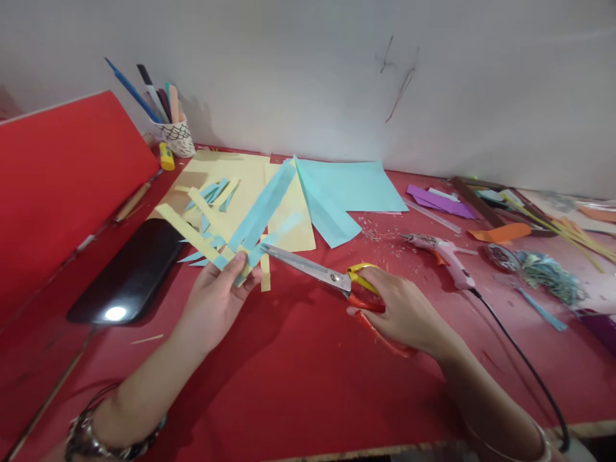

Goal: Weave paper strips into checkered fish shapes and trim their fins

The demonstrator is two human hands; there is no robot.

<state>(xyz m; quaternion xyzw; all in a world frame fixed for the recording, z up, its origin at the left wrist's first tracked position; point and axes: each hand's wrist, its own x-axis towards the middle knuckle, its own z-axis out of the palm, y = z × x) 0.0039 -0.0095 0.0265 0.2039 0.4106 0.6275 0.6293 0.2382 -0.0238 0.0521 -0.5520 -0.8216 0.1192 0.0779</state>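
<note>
My left hand [219,298] pinches a small weave of blue and yellow paper strips [257,215] between thumb and fingers, held above the red table. Several strip ends fan upward and outward from the woven corner. In my right hand [402,308] is a pair of scissors [312,266] with one yellow and one red handle loop. Their blades point left, and the tips reach the blue strip beside my left fingertips. Whether the tips touch the paper, I cannot tell. Behind the weave lie yellow paper sheets [293,234] and loose cut strips [212,192].
Blue paper [351,186] lies against the wall. On the right are a pink glue gun [440,250] with a black cord, purple paper [437,202] and a tassel of thread [548,276]. A black phone [132,273], a pen cup [176,138] and a red board [72,167] are left.
</note>
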